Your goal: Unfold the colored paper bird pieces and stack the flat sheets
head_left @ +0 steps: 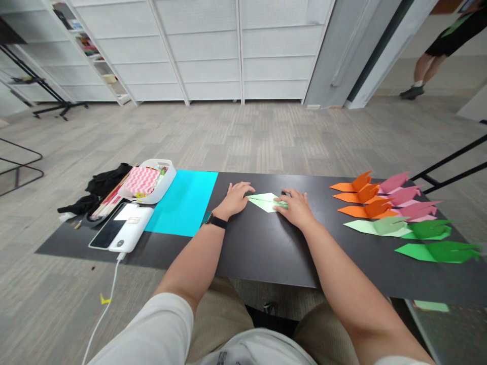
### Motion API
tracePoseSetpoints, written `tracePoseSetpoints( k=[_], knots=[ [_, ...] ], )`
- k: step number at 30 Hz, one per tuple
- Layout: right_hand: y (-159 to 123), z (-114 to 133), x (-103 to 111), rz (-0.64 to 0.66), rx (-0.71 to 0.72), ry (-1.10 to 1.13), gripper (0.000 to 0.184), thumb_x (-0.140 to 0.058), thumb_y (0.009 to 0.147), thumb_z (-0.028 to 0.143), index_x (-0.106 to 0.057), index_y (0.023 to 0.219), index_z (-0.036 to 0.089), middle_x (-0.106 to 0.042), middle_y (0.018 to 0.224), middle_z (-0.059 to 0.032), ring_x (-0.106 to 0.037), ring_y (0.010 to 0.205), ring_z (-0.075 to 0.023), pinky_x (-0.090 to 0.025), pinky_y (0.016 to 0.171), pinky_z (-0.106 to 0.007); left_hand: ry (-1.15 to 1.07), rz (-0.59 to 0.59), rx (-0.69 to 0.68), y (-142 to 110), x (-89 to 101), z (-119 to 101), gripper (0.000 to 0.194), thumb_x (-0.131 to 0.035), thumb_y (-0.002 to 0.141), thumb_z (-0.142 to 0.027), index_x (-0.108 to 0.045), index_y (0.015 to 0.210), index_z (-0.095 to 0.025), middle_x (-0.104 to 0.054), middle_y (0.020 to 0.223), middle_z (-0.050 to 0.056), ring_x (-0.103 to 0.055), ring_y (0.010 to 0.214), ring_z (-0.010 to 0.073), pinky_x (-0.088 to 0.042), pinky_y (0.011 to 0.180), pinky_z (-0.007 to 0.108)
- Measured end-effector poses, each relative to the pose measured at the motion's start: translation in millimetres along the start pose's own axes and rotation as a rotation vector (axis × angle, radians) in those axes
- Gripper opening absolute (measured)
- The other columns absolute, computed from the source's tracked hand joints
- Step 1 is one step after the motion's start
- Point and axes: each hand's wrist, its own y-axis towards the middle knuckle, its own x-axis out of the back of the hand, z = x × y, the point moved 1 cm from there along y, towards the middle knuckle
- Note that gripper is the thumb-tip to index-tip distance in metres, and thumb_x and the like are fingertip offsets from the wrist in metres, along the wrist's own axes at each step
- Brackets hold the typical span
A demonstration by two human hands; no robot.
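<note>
A light green folded paper, long and pointed at its left end, lies flat on the dark table between my hands. Beside that left tip rests my left hand, its fingers stretched out on the tabletop and touching or nearly touching the paper. My right hand is closed over the paper's right end, thumb and fingers on the folded layers; that end is partly hidden beneath it. A dark watch sits on my left wrist.
On the right stand folded paper figures: orange, pink, pale green and green. Leftward are a cyan sheet, a white basket, a cabled phone-like device and black cloth. A person stands beyond.
</note>
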Motion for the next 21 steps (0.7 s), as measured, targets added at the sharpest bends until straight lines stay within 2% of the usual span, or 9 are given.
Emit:
tracePoseSetpoints(
  k=[2,4,7,9,13,16,21],
  knots=[
    [-0.2,-0.7,-0.5,-0.003,0.005,0.004,0.027,-0.078,0.091,0.038,-0.079,0.118,0.036,-0.057,0.15,-0.0088,-0.048,0.145,-0.0372,-0.019,0.123,-0.078,-0.014,-0.044,0.003,0.5,4.5,0.6,0.049,-0.048,0.088,-0.003,-0.067,0.125,-0.029,-0.059,0.154,0.005,-0.046,0.151,0.0247,-0.014,0.132,0.067],
    [-0.4,-1.9,-1.4,-0.013,0.013,0.008,0.027,-0.078,0.091,0.038,-0.079,0.118,0.036,-0.057,0.149,-0.009,-0.048,0.144,-0.0373,-0.019,0.123,-0.079,-0.05,-0.11,-0.035,1.5,8.7,-1.6,0.047,-0.048,0.088,-0.004,-0.068,0.123,-0.027,-0.063,0.148,0.006,-0.051,0.146,0.0233,-0.024,0.131,0.06],
    [-0.5,-3.8,-3.1,-0.036,0.039,0.013,0.028,-0.079,0.09,0.038,-0.079,0.118,0.036,-0.057,0.148,-0.0091,-0.05,0.142,-0.0371,-0.02,0.122,-0.079,-0.097,-0.186,-0.153,2.0,10.2,-12.0,0.029,-0.054,0.094,-0.015,-0.07,0.117,-0.023,-0.07,0.132,0.007,-0.061,0.131,0.0229,-0.042,0.121,0.048],
    [-0.2,-3.9,-4.1,-0.063,0.063,0.013,0.027,-0.079,0.09,0.038,-0.079,0.117,0.035,-0.059,0.146,-0.0091,-0.051,0.14,-0.0364,-0.021,0.123,-0.077,-0.087,-0.167,-0.213,0.4,6.3,-22.9,0.021,-0.06,0.097,-0.025,-0.072,0.113,-0.023,-0.072,0.123,0.007,-0.064,0.12,0.0236,-0.048,0.113,0.045],
    [1.4,0.6,-5.4,-0.101,0.072,0.006,0.025,-0.077,0.09,0.038,-0.079,0.114,0.032,-0.062,0.142,-0.0096,-0.054,0.136,-0.0359,-0.024,0.122,-0.076,0.004,-0.059,-0.258,-6.6,-8.0,-43.8,0.026,-0.072,0.094,-0.041,-0.075,0.115,-0.027,-0.071,0.122,0.006,-0.063,0.116,0.0259,-0.047,0.11,0.046],
    [2.2,6.5,-5.1,-0.103,0.077,0.009,0.023,-0.074,0.092,0.041,-0.079,0.111,0.03,-0.064,0.141,-0.0102,-0.055,0.134,-0.0356,-0.025,0.121,-0.075,0.07,-0.005,-0.265,-10.0,-16.5,-49.0,0.036,-0.078,0.089,-0.049,-0.075,0.12,-0.03,-0.07,0.126,0.005,-0.06,0.119,0.0276,-0.045,0.112,0.047],
    [2.3,8.3,-0.4,-0.086,0.1,0.069,0.024,-0.062,0.101,0.043,-0.082,0.1,0.03,-0.066,0.138,-0.0077,-0.056,0.135,-0.0329,-0.025,0.123,-0.071,0.087,-0.004,-0.255,-7.4,-19.4,-40.3,0.027,-0.077,0.092,-0.044,-0.076,0.114,-0.028,-0.071,0.125,0.005,-0.062,0.123,0.0269,-0.043,0.115,0.047]
  ],
)
